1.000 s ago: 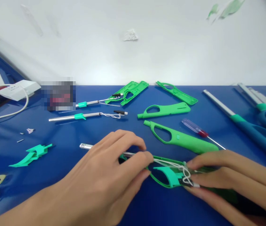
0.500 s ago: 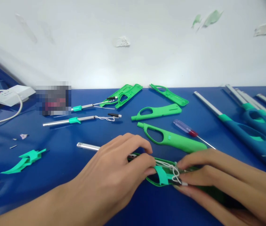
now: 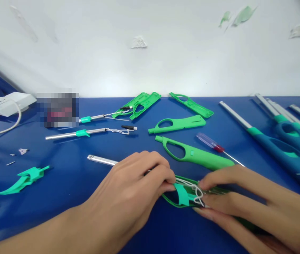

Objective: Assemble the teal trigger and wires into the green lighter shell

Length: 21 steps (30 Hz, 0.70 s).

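In front of me lies an open green lighter casing half (image 3: 169, 201), with a silver metal tube (image 3: 102, 160) sticking out to its left. My left hand (image 3: 136, 190) is closed over the casing's front part, its thumb and forefinger pinching beside the teal trigger (image 3: 182, 194). My right hand (image 3: 240, 197) is closed on the casing's rear part, fingertips at a small black igniter piece mostly hidden under them. White wires (image 3: 199, 192) loop between the two hands. The rest of the casing is covered by my right fingers.
Green casing halves (image 3: 200, 155) lie beyond my hands, near a screwdriver (image 3: 210, 142). Two tube-and-wire assemblies (image 3: 94, 132) sit at the left back. Teal triggers (image 3: 29, 178) lie left. Several blue lighters (image 3: 274, 144) are at right. A white wall (image 3: 150, 70) rises behind.
The view has shifted slightly. Both hands stay on the lighter casing; my left fingers press a little closer together, and my right fingertips have shifted slightly at the wires.
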Motion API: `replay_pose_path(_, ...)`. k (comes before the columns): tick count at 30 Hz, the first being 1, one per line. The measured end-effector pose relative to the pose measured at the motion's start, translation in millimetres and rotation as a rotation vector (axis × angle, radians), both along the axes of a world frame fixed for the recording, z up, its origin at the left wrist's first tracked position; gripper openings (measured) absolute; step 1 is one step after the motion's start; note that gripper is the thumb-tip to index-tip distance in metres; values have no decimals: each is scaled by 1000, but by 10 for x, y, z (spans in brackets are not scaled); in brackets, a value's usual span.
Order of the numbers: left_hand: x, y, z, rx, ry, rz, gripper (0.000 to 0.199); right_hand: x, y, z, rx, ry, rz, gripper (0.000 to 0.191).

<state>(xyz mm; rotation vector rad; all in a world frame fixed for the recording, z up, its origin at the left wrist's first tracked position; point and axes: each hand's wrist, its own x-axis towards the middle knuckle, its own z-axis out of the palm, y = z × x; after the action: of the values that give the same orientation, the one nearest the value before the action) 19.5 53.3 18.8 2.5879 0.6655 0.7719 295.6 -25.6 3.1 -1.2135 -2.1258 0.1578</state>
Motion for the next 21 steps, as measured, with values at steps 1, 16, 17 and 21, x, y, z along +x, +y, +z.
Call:
replay_pose_path(1,4,-4,1,2,-3,1,16,14,-2,-3,3,-7,10,20)
replay_pose_path(16,43,22,-3,-23,-22,66,12,10,-26,-22,10,-12,30,7)
replay_pose_path(17,46,27,-6,-20,-24,68,11,18,-31,-33,10,-37,26,13)
replay_pose_path(21,61,34,-24,-8,-46,72,11,76,-38,-51,16,-118,14,28)
